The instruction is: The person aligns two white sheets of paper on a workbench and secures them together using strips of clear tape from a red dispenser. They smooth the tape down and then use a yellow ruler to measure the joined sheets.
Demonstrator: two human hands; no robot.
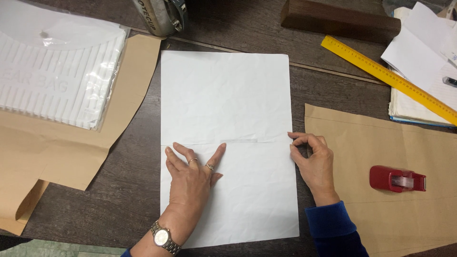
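Head view: white paper sheet [226,143] lies flat mid-bench, long axis running from near edge to far edge, a crosswise seam about halfway along. Left hand [190,178] rests palm-down on the near half, fingers spread and extended, tips just short of the seam. Right hand [314,162] sits at the sheet's right edge by the seam, fingers curled, thumb and fingertips pinched at the paper's margin. Red tape dispenser [397,179] on brown paper [381,143] toward the right edge; yellow ruler [388,76] angled near the far right corner.
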